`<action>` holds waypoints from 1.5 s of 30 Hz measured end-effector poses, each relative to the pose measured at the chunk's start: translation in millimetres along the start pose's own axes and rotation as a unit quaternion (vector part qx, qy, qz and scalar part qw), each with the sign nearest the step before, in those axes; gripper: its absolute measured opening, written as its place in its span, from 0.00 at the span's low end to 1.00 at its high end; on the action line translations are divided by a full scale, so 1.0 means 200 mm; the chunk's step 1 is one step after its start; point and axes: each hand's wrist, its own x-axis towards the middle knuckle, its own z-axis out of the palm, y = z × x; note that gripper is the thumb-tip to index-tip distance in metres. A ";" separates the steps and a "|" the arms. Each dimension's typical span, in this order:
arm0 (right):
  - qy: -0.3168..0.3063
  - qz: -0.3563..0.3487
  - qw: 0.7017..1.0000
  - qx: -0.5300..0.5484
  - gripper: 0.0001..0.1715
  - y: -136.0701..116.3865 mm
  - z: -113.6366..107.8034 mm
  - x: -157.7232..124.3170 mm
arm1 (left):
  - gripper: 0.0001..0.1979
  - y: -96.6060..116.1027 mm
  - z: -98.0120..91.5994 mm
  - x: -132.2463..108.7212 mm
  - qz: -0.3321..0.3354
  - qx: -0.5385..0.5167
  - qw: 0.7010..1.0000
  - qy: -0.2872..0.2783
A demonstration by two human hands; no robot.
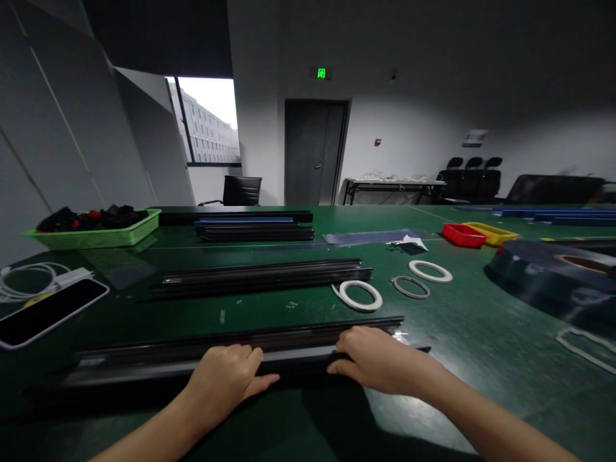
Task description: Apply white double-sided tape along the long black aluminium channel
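A long black channel-shaped profile [298, 367] lies across the near part of the green table, with a pale strip running along its inside. My left hand [226, 375] grips its near wall around the middle, fingers curled over the edge and thumb along the outer face. Farther right, my right hand [368, 359] holds the same wall, its fingers bent over the top and its thumb in front. Just beyond lies a second black profile [264, 277], apart from both hands. Near its right end is a roll of white tape [360, 296] with a loose tail.
A phone [52, 311] and white cable [29, 279] lie left, below a green basket [106, 239] of black parts. More tape rings [430, 271], a red tray [463, 235], a yellow tray [493, 235] and a large dark roll [543, 276] are right. Stacked profiles [255, 231] lie behind.
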 end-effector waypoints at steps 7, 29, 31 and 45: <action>-0.072 0.069 0.995 0.016 0.23 0.12 -0.07 -0.05 | 0.19 -0.01 0.00 0.00 -0.008 -0.003 1.000 0.000; 0.044 -0.097 0.994 -0.012 0.13 -0.02 0.07 0.03 | 0.16 0.00 0.01 0.02 0.007 -0.005 1.000 -0.005; 0.032 -0.085 0.996 -0.016 0.14 -0.02 0.06 0.03 | 0.17 0.00 0.01 0.01 0.005 -0.005 1.000 -0.008; -0.092 0.049 0.994 -0.003 0.18 0.19 -0.07 -0.06 | 0.18 -0.02 0.01 0.00 0.000 -0.015 1.000 -0.022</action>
